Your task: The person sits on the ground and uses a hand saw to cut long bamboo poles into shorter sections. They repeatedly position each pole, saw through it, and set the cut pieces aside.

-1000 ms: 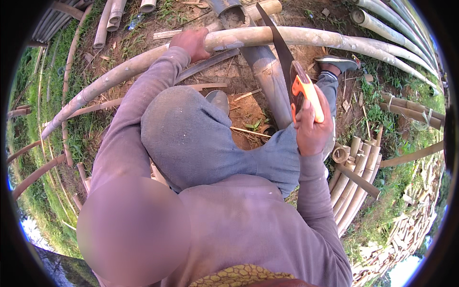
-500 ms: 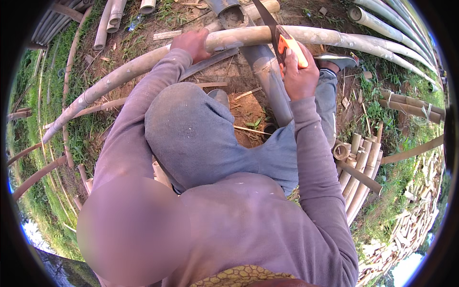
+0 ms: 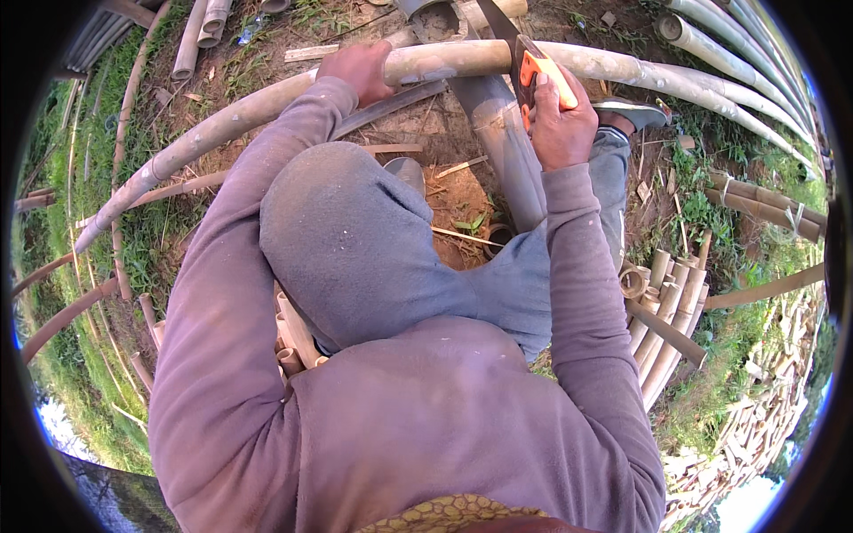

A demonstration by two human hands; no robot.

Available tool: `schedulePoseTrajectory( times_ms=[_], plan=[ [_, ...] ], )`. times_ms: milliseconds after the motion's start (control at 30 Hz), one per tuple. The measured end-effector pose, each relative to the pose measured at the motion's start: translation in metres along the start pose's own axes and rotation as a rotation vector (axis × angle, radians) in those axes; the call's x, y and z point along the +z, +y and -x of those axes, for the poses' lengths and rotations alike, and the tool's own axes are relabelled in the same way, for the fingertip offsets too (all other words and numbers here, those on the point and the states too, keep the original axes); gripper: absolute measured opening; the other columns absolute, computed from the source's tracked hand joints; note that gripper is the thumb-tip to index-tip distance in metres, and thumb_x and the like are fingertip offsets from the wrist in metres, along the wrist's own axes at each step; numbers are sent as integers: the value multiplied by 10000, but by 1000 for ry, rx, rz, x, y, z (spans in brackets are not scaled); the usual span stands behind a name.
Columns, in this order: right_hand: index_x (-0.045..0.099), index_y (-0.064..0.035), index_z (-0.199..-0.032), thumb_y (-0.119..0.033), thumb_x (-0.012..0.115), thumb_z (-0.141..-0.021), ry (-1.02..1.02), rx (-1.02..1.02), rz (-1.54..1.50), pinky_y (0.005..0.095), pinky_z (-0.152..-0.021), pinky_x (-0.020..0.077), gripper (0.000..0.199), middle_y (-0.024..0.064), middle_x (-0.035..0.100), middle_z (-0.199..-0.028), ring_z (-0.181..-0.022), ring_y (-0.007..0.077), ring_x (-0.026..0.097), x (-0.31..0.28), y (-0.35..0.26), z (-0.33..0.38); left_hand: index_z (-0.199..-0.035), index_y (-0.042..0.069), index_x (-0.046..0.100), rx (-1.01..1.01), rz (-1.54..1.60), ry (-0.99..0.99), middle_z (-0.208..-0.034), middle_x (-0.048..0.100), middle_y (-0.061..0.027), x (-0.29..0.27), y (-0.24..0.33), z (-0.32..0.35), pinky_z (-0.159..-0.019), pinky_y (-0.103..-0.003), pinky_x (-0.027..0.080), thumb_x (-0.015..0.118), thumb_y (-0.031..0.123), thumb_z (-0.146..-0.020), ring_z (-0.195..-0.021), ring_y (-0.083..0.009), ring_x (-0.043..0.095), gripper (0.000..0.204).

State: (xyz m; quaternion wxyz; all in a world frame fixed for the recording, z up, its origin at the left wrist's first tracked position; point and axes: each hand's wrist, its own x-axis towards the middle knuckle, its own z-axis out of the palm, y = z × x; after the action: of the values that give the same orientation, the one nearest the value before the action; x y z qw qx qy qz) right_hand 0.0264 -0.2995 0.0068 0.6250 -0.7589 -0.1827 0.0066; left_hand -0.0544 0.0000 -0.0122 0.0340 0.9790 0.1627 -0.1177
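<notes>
A long pale bamboo pole [image 3: 213,126] arches across the far side in front of me. Around it, left of the cut, my left hand [image 3: 357,71] is closed and holds it. My right hand [image 3: 566,126] grips the orange handle of a hand saw [image 3: 538,71]. The saw's dark blade [image 3: 499,25] crosses the pole where it meets a thick grey bamboo [image 3: 505,133] running beneath. How deep the blade sits in the pole I cannot tell. My bent knee [image 3: 342,204] is just below my left forearm.
Short bamboo lengths [image 3: 668,320] are bundled at the right. Long poles [image 3: 729,53] lie at the far right, more bamboo [image 3: 190,44] at the far left. A flat bamboo strip [image 3: 666,331] lies across the right bundle. Bamboo scraps [image 3: 764,417] cover the ground at lower right.
The view has shifted slightly, with pole and hands a little higher in it. The saw has moved slightly along its stroke; both hands keep their holds.
</notes>
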Motion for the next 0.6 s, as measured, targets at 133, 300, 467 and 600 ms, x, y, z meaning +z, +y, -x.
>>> schedulePoseTrajectory(
  times_ms=[133,300,467,600],
  plan=[
    [605,81,-1422,-194,678,-1068,-9,25,107,332,-891,575,455,167,728,-1257,-998,190,704,-47,-14,90,-1321,151,614,1,15,29,-1237,753,-156,10,-10,4,-983,-505,591,831,450,-849,-1151,-374,733,599],
    [553,132,-1448,-283,625,-1088,-32,154,86,382,-996,567,554,254,690,-1347,-1182,290,714,-118,-44,199,-1319,157,605,-18,6,1,-1224,756,-153,5,-3,8,-975,-504,593,827,451,-850,-1142,-381,734,597],
    [644,56,-1370,-175,698,-1056,-38,76,35,313,-859,567,395,140,742,-1150,-955,171,698,-25,-6,35,-1331,171,584,-23,-3,2,-1227,755,-145,7,4,3,-969,-524,590,824,447,-842,-1139,-397,730,611],
    [672,29,-1341,-175,716,-1048,-84,52,22,308,-855,562,360,108,752,-1110,-934,145,691,0,0,-18,-1328,168,585,-3,-15,31,-1265,742,-142,7,3,3,-981,-515,584,814,450,-850,-1161,-389,722,601]
  ],
)
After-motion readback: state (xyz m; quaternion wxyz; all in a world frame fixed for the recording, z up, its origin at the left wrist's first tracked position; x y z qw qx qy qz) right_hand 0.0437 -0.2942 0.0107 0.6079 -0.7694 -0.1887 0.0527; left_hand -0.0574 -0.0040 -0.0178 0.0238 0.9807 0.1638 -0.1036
